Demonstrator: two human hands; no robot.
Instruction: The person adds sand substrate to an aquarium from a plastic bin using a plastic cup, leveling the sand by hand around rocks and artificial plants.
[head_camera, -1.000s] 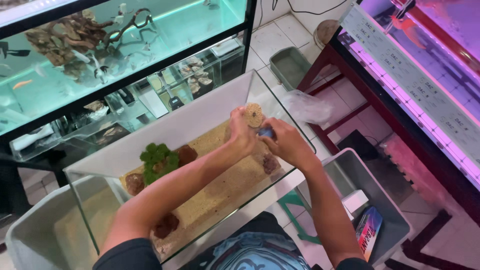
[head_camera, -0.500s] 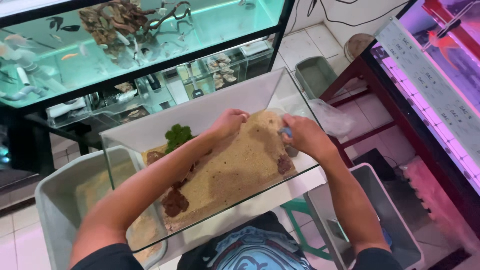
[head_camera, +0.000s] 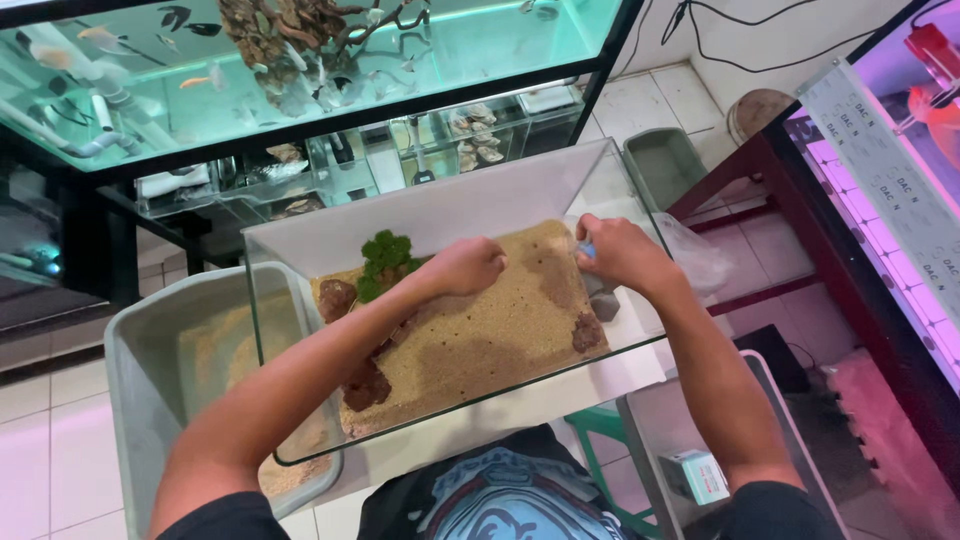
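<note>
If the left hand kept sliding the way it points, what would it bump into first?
Probably the right hand, which holds a small blue thing; only bare tan sand lies between it and the left hand, though depth is unclear.

There's a small white and teal box (head_camera: 697, 474) on the floor bottom right, plus a long white label strip (head_camera: 885, 190) along the pink-lit tank's edge.

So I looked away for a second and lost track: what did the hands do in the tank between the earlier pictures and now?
The hands came apart: a second ago they met at the far right corner of the tank. Now the left hand is a fist on the sand mid-tank, and the right hand stays near the right wall, gripping a small blue thing. The green plant and brown rocks look unmoved.
</note>
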